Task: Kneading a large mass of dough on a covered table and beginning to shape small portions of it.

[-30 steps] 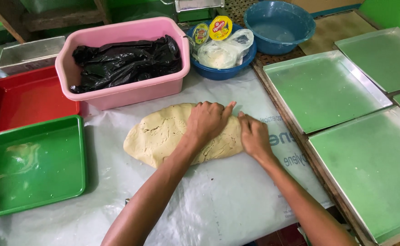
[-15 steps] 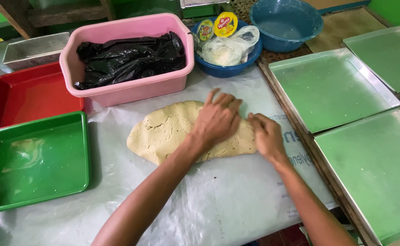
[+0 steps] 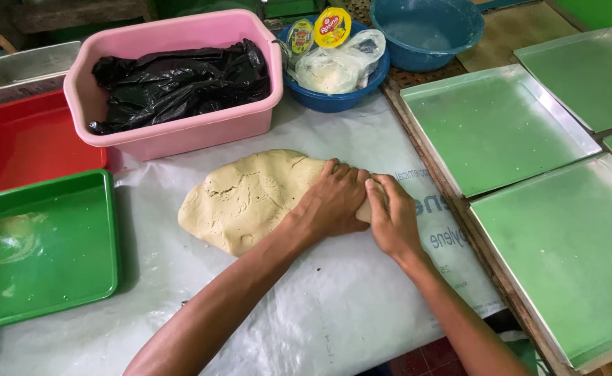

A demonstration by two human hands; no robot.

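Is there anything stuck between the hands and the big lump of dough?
Nothing visible. The left hand and the right hand both press straight down on the right end of the dough, which lies on the plastic sheet.

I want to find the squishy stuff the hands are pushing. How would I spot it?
Look at the white plastic sheet in the middle of the table. In front of the pink tub lies the dough, with the left hand and right hand pressing its right end. It is the only pale yellow, cracked, flattened lump there.
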